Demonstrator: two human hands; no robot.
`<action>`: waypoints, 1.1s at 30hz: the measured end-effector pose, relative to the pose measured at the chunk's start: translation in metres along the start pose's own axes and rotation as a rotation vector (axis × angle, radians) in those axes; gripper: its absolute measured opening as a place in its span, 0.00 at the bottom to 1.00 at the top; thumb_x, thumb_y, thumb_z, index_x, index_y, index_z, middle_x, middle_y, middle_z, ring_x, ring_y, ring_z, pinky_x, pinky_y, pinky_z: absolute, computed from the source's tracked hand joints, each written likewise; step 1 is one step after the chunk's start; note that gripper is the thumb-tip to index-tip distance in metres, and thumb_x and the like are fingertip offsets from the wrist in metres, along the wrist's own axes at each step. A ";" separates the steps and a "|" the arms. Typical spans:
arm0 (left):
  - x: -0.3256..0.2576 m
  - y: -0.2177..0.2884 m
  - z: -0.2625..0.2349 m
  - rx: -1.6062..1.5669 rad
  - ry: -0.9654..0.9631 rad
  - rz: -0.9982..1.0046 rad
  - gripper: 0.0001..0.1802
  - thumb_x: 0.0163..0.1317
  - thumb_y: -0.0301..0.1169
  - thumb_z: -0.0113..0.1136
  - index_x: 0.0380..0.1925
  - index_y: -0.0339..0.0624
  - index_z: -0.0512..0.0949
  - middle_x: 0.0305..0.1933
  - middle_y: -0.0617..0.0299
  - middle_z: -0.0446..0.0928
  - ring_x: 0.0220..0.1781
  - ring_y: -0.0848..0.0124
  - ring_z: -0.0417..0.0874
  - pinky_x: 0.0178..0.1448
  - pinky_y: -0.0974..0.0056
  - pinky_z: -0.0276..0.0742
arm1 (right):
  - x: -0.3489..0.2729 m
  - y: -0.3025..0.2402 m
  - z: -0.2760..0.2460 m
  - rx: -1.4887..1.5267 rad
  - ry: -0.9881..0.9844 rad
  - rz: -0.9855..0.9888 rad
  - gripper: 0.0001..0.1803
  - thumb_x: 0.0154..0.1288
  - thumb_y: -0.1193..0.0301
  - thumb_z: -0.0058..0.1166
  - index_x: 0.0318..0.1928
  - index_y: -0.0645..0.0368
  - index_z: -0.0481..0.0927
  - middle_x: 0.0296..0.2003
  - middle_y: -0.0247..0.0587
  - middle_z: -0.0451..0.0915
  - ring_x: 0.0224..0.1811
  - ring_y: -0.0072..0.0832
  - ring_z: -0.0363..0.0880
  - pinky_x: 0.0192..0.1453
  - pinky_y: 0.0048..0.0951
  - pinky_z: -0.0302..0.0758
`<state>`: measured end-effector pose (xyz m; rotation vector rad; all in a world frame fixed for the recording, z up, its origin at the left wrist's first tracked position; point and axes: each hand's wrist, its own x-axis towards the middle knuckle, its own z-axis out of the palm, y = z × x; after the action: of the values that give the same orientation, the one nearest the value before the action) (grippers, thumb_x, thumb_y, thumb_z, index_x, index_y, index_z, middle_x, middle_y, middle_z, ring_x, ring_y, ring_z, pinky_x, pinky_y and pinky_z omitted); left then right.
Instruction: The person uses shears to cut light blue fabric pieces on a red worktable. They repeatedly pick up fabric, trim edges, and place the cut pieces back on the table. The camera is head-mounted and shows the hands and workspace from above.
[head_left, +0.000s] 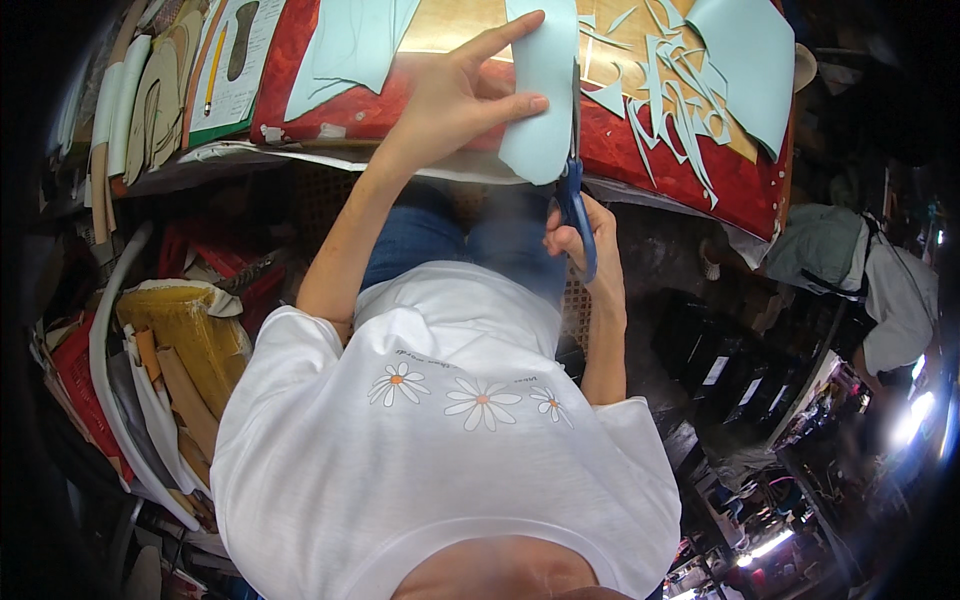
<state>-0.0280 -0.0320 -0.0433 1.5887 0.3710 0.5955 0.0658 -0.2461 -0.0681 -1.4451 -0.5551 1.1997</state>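
Observation:
A long pale blue sheet piece (pixel 541 110) with a rounded near end lies at the front edge of the red and gold table. My left hand (pixel 457 95) holds it from its left side, thumb and forefinger spread on its top; the other fingers are hidden. In my right hand (pixel 590 235) is a pair of scissors (pixel 578 205) with blue handles. Its blades point away from me along the right edge of the piece, touching or very close to it. How far the blades are parted cannot be made out.
Thin curved pale blue offcuts (pixel 670 95) are strewn right of the scissors, beside a larger pale blue sheet (pixel 748 65). More sheets (pixel 350 50) lie at the left, near a clipboard with paper (pixel 232 90) and a yellow pencil (pixel 214 75). A yellow padded block (pixel 190 335) stands below left.

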 end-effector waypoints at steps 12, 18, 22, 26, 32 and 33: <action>-0.014 -0.001 0.012 -0.088 -0.013 -0.104 0.40 0.52 0.23 0.67 0.66 0.44 0.60 0.55 0.54 0.74 0.37 0.73 0.84 0.40 0.71 0.81 | 0.003 0.003 0.015 0.099 0.038 -0.047 0.32 0.49 0.49 0.67 0.42 0.64 0.76 0.22 0.28 0.71 0.21 0.15 0.69 0.25 0.17 0.65; -0.010 -0.004 0.017 -0.227 0.068 -0.213 0.34 0.55 0.22 0.65 0.63 0.43 0.65 0.59 0.59 0.71 0.45 0.75 0.81 0.46 0.71 0.80 | 0.003 0.004 0.026 0.077 0.100 -0.041 0.31 0.49 0.44 0.64 0.34 0.62 0.74 0.17 0.29 0.70 0.19 0.17 0.69 0.27 0.20 0.69; 0.001 -0.006 0.015 -0.095 0.169 0.007 0.28 0.57 0.21 0.62 0.59 0.41 0.69 0.53 0.58 0.76 0.45 0.75 0.81 0.52 0.71 0.79 | 0.006 0.000 0.028 0.010 0.097 -0.040 0.36 0.48 0.37 0.60 0.31 0.62 0.74 0.17 0.31 0.70 0.20 0.18 0.70 0.28 0.20 0.67; -0.004 -0.003 0.018 -0.206 0.119 -0.043 0.28 0.56 0.22 0.63 0.58 0.41 0.70 0.50 0.56 0.77 0.43 0.72 0.82 0.49 0.70 0.80 | 0.015 -0.004 0.021 0.025 0.060 -0.157 0.33 0.52 0.47 0.64 0.44 0.64 0.77 0.24 0.31 0.74 0.21 0.17 0.70 0.25 0.20 0.67; -0.010 -0.004 0.021 -0.219 0.094 -0.083 0.28 0.57 0.26 0.63 0.59 0.44 0.70 0.52 0.57 0.76 0.43 0.69 0.83 0.43 0.68 0.82 | 0.021 -0.007 0.022 0.039 0.075 -0.227 0.33 0.51 0.46 0.64 0.43 0.64 0.77 0.24 0.31 0.74 0.21 0.17 0.69 0.25 0.19 0.67; -0.010 -0.004 0.021 -0.233 0.098 -0.086 0.28 0.57 0.26 0.63 0.59 0.44 0.70 0.51 0.57 0.76 0.43 0.69 0.83 0.42 0.69 0.82 | 0.021 -0.007 0.022 0.044 0.071 -0.199 0.33 0.51 0.46 0.64 0.43 0.64 0.77 0.24 0.31 0.74 0.21 0.17 0.69 0.25 0.19 0.67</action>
<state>-0.0238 -0.0547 -0.0497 1.3177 0.4254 0.6281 0.0558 -0.2164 -0.0664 -1.3557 -0.6047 0.9949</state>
